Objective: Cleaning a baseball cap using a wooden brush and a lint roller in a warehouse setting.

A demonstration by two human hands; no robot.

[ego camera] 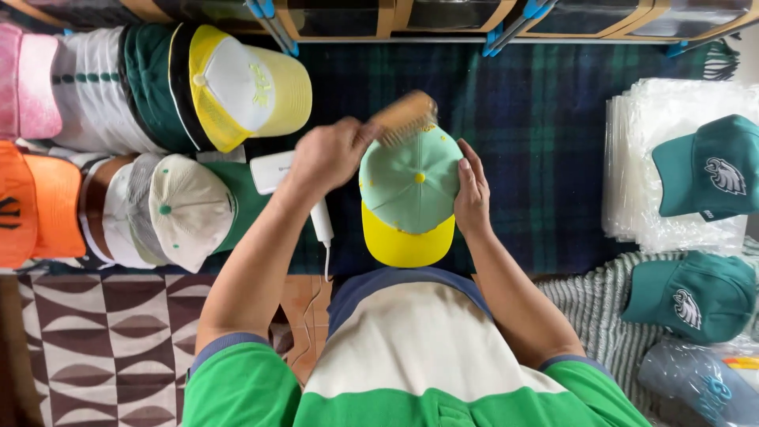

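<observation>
Plaid blanket point(522, 134), patterned floor mat point(111, 340), stacked caps point(158, 95)

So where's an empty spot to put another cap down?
The bare plaid blanket between the mint cap and the plastic bags is free, and above the cap too. The left is crowded with stacked caps; the right has green caps.

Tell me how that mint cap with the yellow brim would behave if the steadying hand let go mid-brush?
The mint cap keeps a domed crown, so it probably stays up on its own. It looks light, so the brush in the left hand would likely shove it across the plaid blanket. The right hand braces its side; the flat yellow brim seems stiff.
</observation>
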